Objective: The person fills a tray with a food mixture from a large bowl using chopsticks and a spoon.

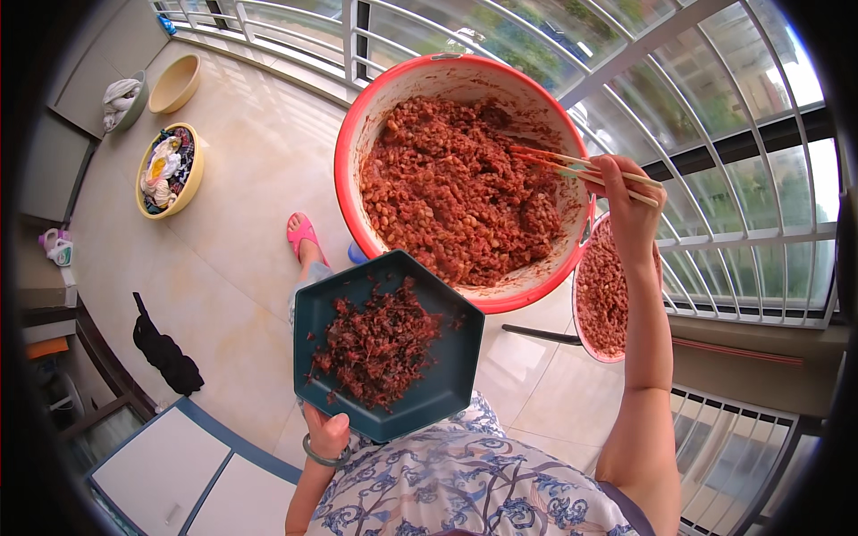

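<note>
My left hand (pixel 326 432) grips the near edge of a dark teal hexagonal tray (pixel 456 375), held level in front of my body. A loose heap of dark red shredded food (pixel 382 342) lies on it. In my right hand (pixel 627 187) is a pair of light wooden chopsticks (pixel 570 161). Their reddened tips reach into a large red-rimmed basin (pixel 350 201), at the right side of its contents. That basin holds a thick red mixture (pixel 462 194) with pale beans in it. The tray's far corner overlaps the basin's near rim.
A second, pink-rimmed basin (pixel 578 321) of red mixture stands at right, partly behind my forearm. White railings (pixel 717 147) line the windows. On the tiled floor are a yellow tub of clothes (pixel 194 181), an unfilled tan basin (pixel 175 84), a green basin (pixel 137 107) and a black cloth (pixel 164 348).
</note>
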A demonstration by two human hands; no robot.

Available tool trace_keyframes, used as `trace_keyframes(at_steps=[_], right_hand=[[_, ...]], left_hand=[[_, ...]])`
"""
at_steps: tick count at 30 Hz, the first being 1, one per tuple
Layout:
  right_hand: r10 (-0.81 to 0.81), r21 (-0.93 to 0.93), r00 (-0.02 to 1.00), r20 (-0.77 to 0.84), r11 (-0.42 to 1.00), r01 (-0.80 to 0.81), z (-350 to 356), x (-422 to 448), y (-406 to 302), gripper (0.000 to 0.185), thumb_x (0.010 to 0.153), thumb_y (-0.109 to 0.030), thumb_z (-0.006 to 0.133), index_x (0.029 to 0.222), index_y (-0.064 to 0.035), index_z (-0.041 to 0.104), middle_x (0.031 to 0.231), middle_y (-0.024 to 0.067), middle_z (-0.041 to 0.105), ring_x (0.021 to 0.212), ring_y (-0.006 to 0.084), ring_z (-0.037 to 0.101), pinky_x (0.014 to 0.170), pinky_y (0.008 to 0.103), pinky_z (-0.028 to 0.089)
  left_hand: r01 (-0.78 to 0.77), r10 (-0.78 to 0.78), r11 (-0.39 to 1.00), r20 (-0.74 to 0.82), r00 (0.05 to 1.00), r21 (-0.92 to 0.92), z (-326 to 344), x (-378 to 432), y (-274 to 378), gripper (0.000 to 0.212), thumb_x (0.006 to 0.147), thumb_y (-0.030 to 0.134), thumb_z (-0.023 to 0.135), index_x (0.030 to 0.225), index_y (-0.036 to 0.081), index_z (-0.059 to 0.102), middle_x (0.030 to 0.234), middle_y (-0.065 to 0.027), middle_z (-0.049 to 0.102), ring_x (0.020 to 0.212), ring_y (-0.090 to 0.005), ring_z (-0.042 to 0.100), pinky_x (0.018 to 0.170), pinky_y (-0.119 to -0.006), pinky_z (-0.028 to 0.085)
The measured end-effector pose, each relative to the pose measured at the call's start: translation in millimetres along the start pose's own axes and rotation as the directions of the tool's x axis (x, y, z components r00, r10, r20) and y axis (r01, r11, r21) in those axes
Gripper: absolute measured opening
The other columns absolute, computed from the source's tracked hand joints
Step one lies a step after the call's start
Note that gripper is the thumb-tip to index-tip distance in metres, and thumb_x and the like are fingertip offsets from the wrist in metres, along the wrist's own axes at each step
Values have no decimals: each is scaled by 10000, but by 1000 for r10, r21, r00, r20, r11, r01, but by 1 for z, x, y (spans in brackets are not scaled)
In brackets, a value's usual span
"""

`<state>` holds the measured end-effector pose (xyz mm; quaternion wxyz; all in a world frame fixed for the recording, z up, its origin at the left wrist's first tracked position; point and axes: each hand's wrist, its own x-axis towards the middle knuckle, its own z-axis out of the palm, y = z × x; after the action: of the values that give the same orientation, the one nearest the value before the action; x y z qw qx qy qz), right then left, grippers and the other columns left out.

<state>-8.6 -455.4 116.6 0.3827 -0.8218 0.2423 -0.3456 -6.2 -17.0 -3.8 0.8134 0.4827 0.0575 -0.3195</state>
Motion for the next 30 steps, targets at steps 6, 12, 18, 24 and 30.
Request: trace_keyframes(at_steps=[6,12,18,24,30], right_hand=[[78,102,996,45,991,-83,12,23,25,220,862,-157,615,901,55,662,758,96,667,691,133,649,625,247,560],[51,-7,995,88,999,-50,34,38,31,214,859,-156,620,917,46,664,747,93,672,654,122,646,582,232,545],[20,-121,993,120,993,-6,41,45,41,188,861,-134,613,924,35,667,722,86,671,628,116,643,562,219,536],[45,-13,994,103,999,-44,42,46,41,190,857,-135,618,940,28,667,735,91,676,619,122,643,542,218,521],[37,-33,990,135,999,-33,45,47,49,182,860,-130,610,943,21,667,740,84,676,631,121,646,553,220,527]], left_hand=[[-18,17,1000,26,1000,19,0,3,0,709,679,229,653,1294,51,350,1208,-82,486,1081,-222,513,903,-355,451],[-29,29,999,1,1000,29,3,4,1,730,667,242,662,1298,52,348,1206,-80,489,1082,-223,512,906,-354,449],[-11,11,999,-5,1000,44,2,3,3,752,648,242,657,1302,51,341,1211,-82,482,1087,-224,506,912,-355,444],[-25,25,999,-11,1000,46,2,4,2,765,645,248,663,1306,50,334,1216,-84,477,1091,-228,503,913,-360,444],[-21,21,999,-9,1000,34,3,5,4,771,643,256,683,1304,51,342,1203,-81,488,1083,-228,510,909,-359,447]])
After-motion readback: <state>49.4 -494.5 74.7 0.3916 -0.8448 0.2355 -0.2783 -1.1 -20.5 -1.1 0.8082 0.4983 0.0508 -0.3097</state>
